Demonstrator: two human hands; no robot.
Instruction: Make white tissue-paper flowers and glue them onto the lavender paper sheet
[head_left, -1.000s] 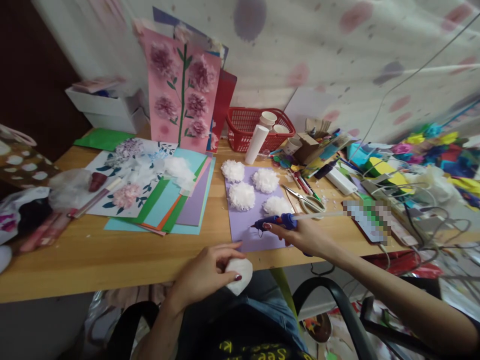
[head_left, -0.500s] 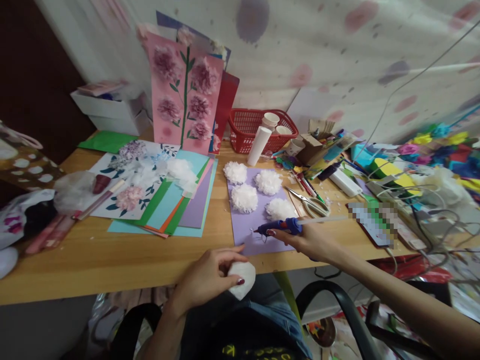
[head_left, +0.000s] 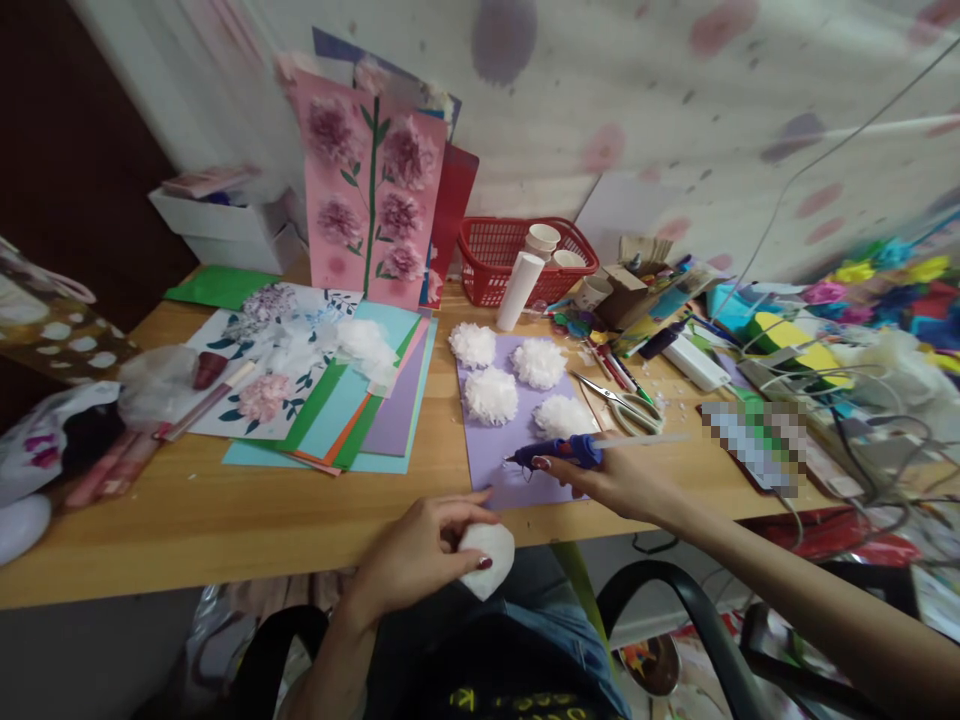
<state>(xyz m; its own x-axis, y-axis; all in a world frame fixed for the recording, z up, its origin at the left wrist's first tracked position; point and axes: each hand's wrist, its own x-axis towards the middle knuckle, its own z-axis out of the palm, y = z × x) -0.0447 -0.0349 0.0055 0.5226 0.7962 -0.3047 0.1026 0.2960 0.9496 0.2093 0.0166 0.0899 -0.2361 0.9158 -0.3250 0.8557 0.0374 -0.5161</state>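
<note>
My right hand is wrapped around a blue hot glue gun, its nozzle low over the lower left part of a purple sheet of paper. A clear glue stick pokes out of the gun's back. My left hand pinches a white paper flower, seen from its flat side, just off the table's front edge. The fingertips of that hand reach the sheet's near edge. Several fluffy white paper flowers, one of them a pompom, sit on the sheet's upper part; the gun partly covers the nearest one.
Scissors lie right of the sheet, near pens and a phone. Coloured papers are piled on the left. Behind stand a red basket, a white roll and a pink flower panel. Cables tangle at right.
The view has shifted very slightly, moving most things a little to the right. Both hands keep their holds, and the glue gun's nozzle stays over nearly the same spot on the purple sheet.
</note>
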